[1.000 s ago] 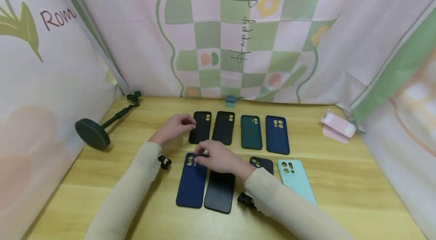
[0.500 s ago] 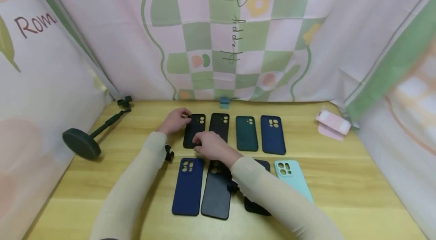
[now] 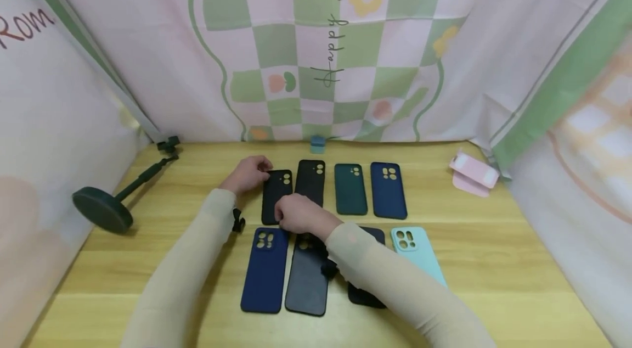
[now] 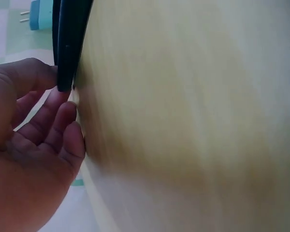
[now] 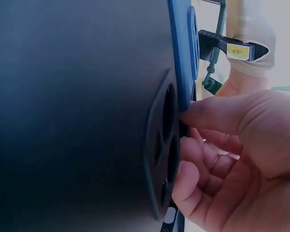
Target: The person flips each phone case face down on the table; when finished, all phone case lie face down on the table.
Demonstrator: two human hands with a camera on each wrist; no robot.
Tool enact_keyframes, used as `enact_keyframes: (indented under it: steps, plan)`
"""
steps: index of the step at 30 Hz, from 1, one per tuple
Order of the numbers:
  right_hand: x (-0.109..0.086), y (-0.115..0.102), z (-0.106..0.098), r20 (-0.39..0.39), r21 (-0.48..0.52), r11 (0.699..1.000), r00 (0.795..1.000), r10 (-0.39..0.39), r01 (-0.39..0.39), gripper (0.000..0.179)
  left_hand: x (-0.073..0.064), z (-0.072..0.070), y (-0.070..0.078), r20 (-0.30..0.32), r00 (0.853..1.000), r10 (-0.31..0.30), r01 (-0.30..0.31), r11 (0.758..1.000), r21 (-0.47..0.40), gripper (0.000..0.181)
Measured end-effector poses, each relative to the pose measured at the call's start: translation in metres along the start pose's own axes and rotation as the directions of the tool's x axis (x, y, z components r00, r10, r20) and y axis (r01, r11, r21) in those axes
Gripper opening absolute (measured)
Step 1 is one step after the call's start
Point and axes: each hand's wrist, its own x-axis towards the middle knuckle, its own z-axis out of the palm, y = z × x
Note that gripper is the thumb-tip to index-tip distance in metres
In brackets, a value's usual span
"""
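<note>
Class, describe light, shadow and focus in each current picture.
Head: soft shadow beside the cream fabric left sleeve; left wrist: blurred grain on the pale wooden table, brownish shadow near the bare left hand; right wrist: a smooth black phone case looks dim, while the upper-right background glares white.

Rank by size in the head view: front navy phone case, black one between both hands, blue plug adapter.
Front navy phone case, nearer the camera
Black phone case, partly covered
Blue plug adapter
</note>
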Motion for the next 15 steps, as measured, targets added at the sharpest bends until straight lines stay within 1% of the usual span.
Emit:
enact_keyframes:
  steps: [4,7,11,15]
  plan:
    - [-0.003,-0.002,0.001,-0.009,-0.037,0.999,0.999,-0.04,0.04,0.01,-0.006,-0.003,-0.001,-0.014,1.0,0.0,0.0,1.0,-0.004,0.024]
    - [-0.006,0.0,0.001,-0.037,-0.036,0.997,0.997,-0.063,0.061,0.008,-0.01,-0.006,-0.002,-0.046,0.999,-0.005,0.004,0.999,-0.034,0.026]
    - [-0.011,0.005,-0.001,-0.075,-0.001,0.998,0.995,-0.063,0.063,0.006,-0.017,-0.009,-0.002,-0.093,0.996,-0.013,0.003,0.994,-0.111,0.027]
    - [-0.017,0.005,-0.003,-0.104,0.028,0.997,0.992,-0.064,0.068,0.009,-0.026,-0.013,-0.001,-0.108,0.994,-0.03,0.006,0.978,-0.21,0.029]
